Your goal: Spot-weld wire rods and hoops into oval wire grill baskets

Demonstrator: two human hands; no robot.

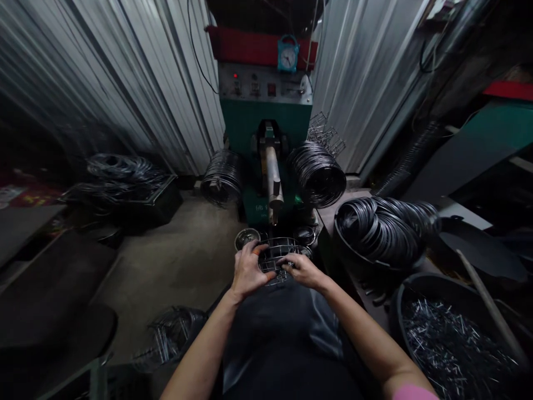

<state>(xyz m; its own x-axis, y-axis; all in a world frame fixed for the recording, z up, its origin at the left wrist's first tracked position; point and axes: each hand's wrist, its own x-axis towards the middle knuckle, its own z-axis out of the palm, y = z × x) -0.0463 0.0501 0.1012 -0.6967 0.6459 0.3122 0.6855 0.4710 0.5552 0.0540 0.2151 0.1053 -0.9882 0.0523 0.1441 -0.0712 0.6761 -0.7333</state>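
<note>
A round wire frame [280, 242] of thin metal rods is held low in front of the green machine [237, 119]. My left hand [250, 269] grips its left side, with orange coverings on the thumb and a finger. My right hand [300, 268] is closed at the frame's right side, its fingers pinched together; what lies between them is too small to name. Just above the frame is the tip of the machine's metal arm [273, 183].
Wire ring bundles [222, 178] hang left and right of the machine. At right are a tub of rings [378, 230] and a tub of short metal pieces [449, 339]. A crate [156, 203] with wire rings stands left; wire pieces [175, 333] lie lower left.
</note>
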